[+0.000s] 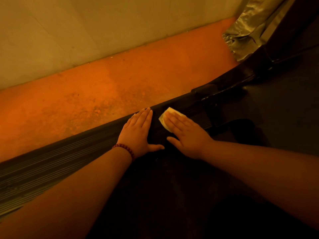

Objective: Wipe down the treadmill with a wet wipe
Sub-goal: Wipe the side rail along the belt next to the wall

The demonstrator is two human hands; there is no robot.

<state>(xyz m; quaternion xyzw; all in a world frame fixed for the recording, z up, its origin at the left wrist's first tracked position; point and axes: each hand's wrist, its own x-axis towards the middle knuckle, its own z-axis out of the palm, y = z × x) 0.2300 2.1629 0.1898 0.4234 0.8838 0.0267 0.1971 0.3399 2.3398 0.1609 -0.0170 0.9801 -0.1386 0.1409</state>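
On the ribbed dark side rail of the treadmill, the right hand presses a folded pale yellow wet wipe under flat fingers; the left hand rests flat just beside it.

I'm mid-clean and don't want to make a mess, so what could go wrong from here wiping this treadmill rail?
1. The right hand only presses the wet wipe with flat fingers, so it may bunch or slip on the ribbed side rail.
2. The left hand rests on the rail just beside the wipe and could block a stroke that way.
3. The floor by the rail's edge looks gritty; a wipe sliding off might pick that up.
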